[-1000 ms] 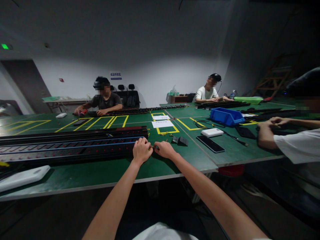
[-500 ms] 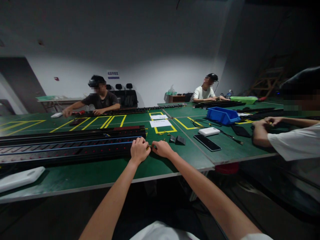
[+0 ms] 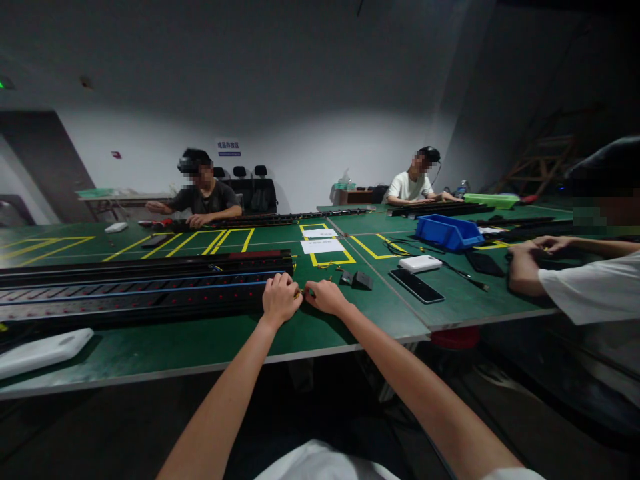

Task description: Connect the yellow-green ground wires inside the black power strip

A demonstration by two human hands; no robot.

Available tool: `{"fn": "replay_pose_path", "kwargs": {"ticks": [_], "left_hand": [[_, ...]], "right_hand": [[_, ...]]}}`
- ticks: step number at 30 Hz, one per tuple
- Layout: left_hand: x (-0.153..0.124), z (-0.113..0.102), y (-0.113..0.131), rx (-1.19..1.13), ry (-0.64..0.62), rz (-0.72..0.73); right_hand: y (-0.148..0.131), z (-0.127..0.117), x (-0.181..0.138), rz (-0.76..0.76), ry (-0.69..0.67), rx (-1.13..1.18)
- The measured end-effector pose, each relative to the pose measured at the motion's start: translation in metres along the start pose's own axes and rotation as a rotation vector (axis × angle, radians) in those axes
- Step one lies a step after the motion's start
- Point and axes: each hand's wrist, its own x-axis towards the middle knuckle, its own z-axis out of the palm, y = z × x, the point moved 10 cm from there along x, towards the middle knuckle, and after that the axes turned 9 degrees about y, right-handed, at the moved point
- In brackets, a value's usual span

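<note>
My left hand (image 3: 281,300) is curled into a fist at the right end of a long black strip (image 3: 140,290) with red dots and a blue line, which lies across the green table (image 3: 210,343). My right hand (image 3: 326,297) is closed too, its fingertips meeting the left hand's. Between the two hands a small yellowish piece (image 3: 301,293) shows; it is too small to name. Both hands rest on the table top near its front edge.
Two small black blocks (image 3: 358,279), a phone (image 3: 417,285), a white power bank (image 3: 419,263) and a blue bin (image 3: 447,231) lie to the right. A white device (image 3: 43,351) sits at the left front. A person's arm (image 3: 560,283) rests at right; two people sit opposite.
My hands have stayed together at the strip's end. The view has shifted slightly, and the person opposite on the left has drawn an arm in.
</note>
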Motion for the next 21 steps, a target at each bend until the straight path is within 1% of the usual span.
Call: {"fn": "replay_pose_path", "kwargs": {"ticks": [21], "left_hand": [[-0.0001, 0.0016, -0.0004, 0.025, 0.000, 0.006]], "right_hand": [[-0.0007, -0.0013, 0.0004, -0.001, 0.003, -0.005]]}}
